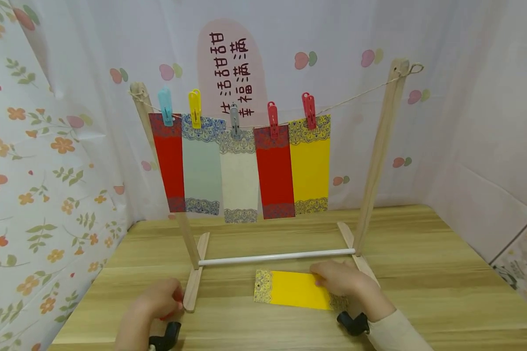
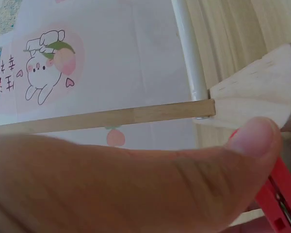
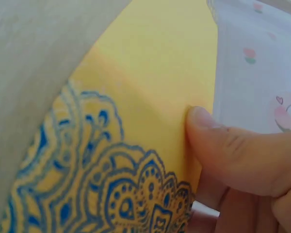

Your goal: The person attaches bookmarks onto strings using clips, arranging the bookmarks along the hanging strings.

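My right hand (image 1: 338, 278) pinches the long edge of a yellow card (image 1: 296, 288) with a blue lace pattern at both ends. In the right wrist view the thumb (image 3: 203, 121) lies along the card's edge, and the fingers go behind it. At the left, beside the stand's foot, my left hand (image 1: 162, 297) holds a red clothespin (image 2: 281, 199), with the thumb on its top end in the left wrist view. Several patterned cards hang from a string, including a red card (image 1: 274, 175) and another yellow one (image 1: 309, 168), each clipped by a clothespin (image 1: 309, 111).
A wooden stand has a left post (image 1: 186, 241), a right post (image 1: 379, 156) and a white crossbar (image 1: 276, 257) low between them. Its left foot (image 1: 193, 290) reaches forward on the wooden table (image 1: 443, 273). A patterned curtain (image 1: 57, 146) closes the left side.
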### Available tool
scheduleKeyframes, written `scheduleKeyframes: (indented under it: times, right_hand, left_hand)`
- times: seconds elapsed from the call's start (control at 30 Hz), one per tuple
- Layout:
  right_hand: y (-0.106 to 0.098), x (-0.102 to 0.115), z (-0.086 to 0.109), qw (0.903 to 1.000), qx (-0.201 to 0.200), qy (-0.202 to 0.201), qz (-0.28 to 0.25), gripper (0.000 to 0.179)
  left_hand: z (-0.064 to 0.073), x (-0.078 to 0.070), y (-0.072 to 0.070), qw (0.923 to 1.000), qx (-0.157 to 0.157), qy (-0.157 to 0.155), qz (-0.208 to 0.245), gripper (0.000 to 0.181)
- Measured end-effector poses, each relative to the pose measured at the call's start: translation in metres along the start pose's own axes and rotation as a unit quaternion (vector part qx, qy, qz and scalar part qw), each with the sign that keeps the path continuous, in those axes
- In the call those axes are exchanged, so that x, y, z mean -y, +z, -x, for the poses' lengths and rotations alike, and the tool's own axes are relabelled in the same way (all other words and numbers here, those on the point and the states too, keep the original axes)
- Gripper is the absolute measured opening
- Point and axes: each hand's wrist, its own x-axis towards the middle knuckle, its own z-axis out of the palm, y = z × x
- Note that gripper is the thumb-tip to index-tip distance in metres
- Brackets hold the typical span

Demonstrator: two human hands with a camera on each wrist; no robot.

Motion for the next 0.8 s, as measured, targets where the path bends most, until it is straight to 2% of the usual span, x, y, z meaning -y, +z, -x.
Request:
scheduleKeyframes:
  times: [0.1, 0.3, 0.43, 0.7, 0.8]
  right_hand:
    - [-0.001, -0.002, -0.001, 0.9996, -0.008, -0.026, -0.004, 0.019]
    - [-0.003, -0.008, -0.003, 0.9982, -0.009, -0.054, -0.024, 0.019]
    - [-0.006, -0.008, -0.003, 0.996, -0.004, -0.076, -0.046, 0.02]
    - [-0.011, -0.008, -0.002, 0.9905, 0.01, -0.108, -0.084, 0.023]
    - [-0.013, -0.008, -0.002, 0.987, 0.005, -0.123, -0.103, 0.024]
  left_hand:
    - [-0.001, 0.001, -0.005, 0.9996, 0.004, 0.027, -0.001, 0.018]
    - [-0.005, 0.002, -0.01, 0.9981, 0.018, 0.058, 0.007, 0.015]
    - [-0.01, 0.001, -0.012, 0.9969, 0.011, 0.078, -0.001, 0.012]
    - [-0.012, -0.005, -0.013, 0.9874, -0.01, 0.155, -0.03, 0.012]
    - [-0.012, -0.011, -0.012, 0.9863, -0.024, 0.161, -0.025, 0.02]
